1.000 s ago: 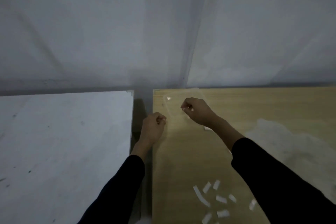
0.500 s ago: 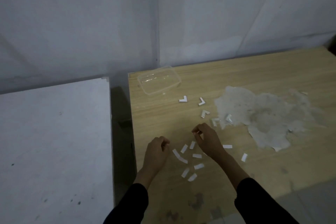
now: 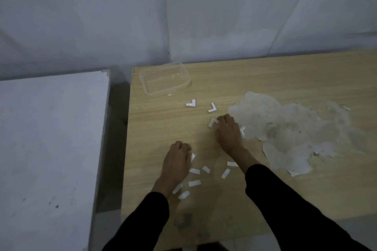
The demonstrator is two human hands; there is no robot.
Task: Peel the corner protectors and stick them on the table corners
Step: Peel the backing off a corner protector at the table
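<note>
Although both hands lie curled and I cannot tell what either grips, the right hand [image 3: 227, 131] is nearer: the L-shaped corner protector [image 3: 212, 122] touches its fingertips [image 3: 222, 118] on their left side, well ahead of the left hand [image 3: 177, 162].

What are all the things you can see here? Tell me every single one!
Wooden table: one, light brown, centre and right.
White table: one, white, left, across a gap.
Plastic box: one, clear, far left corner of the wooden table.
Corner protectors: at least three, white, L-shaped, in front of the box.
Paper strips: about eight, white, around the wrists.
Rough patch: one, whitish, on the wooden table's right part.
Wall: one, grey-white, behind.
Left hand: one, fingers curled, beside the strips.
Right hand: one, fingers curled, touching the nearest protector.
Sleeves: two, black.
</note>
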